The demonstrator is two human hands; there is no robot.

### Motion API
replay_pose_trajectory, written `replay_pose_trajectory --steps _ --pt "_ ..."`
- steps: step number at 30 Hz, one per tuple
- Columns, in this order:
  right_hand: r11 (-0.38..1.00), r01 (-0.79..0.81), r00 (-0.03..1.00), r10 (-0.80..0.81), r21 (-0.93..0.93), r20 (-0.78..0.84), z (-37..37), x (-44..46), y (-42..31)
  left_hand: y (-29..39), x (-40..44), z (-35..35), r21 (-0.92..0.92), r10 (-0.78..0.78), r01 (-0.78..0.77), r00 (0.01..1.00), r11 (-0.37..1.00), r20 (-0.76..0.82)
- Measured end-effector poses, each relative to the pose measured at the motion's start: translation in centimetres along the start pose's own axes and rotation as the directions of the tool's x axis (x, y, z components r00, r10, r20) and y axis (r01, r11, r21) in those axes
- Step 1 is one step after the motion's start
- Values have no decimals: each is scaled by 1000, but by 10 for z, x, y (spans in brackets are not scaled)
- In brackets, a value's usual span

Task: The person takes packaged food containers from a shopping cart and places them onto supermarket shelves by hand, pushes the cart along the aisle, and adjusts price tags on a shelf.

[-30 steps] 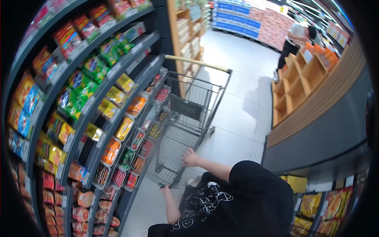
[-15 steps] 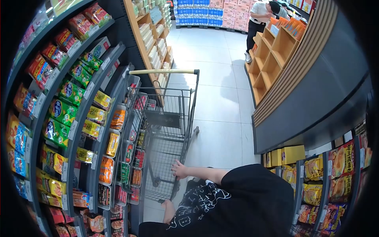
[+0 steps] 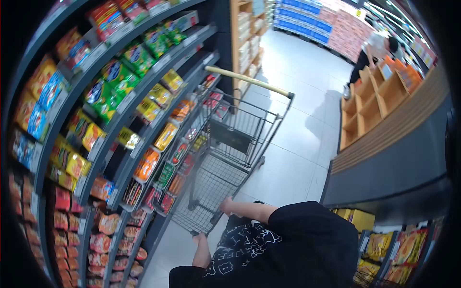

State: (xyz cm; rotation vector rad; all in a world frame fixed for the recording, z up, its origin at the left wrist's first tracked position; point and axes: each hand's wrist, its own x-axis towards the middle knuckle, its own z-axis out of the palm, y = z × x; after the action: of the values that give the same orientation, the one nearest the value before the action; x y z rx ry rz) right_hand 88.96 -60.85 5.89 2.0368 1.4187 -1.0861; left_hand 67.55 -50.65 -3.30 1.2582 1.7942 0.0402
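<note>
A wire shopping cart (image 3: pixel 218 177) with a yellow handle stands in front of me, its near end toward my body and its handle at the far end. My left hand (image 3: pixel 200 238) grips the near left corner of the cart's rim. Farther right along the same end, my right hand (image 3: pixel 226 205) is closed at the rim, its fingers partly hidden. No goods show in the wire basket.
Curved shelves (image 3: pixel 127 103) with bagged snacks and packaged trays run close along the left. A wooden display rack (image 3: pixel 370 108) is at the right, with a person (image 3: pixel 378 48) bending behind it. Stacked boxes (image 3: pixel 307 21) stand far ahead. Packets (image 3: pixel 379 245) fill the lower right shelves.
The view has swung left and back, tilting the scene. My right hand's fingers, spread before, are now drawn together at the cart's rim. The person behind the rack has bent lower.
</note>
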Motion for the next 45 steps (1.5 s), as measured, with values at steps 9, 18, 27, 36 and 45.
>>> replay_pose_trajectory --steps 9,18,27,36,45 --pt "971 129 961 -173 201 218 -2 6 -16 -27 -13 -28 -175 -78 62 993 983 -86" --pt "342 266 831 -555 901 -35 27 3 -1 -30 -56 -22 -863 -421 111 898 493 -125" --pt "731 386 695 -632 562 344 52 72 -27 -42 -56 14 -759 -477 128 839 639 -261" --pt "782 311 725 -563 540 397 59 81 -38 -24 -86 -5 -911 -415 61 901 408 -125" --pt "784 406 769 -571 470 287 55 64 -39 -6 -101 -3 -872 -347 186 938 453 19"
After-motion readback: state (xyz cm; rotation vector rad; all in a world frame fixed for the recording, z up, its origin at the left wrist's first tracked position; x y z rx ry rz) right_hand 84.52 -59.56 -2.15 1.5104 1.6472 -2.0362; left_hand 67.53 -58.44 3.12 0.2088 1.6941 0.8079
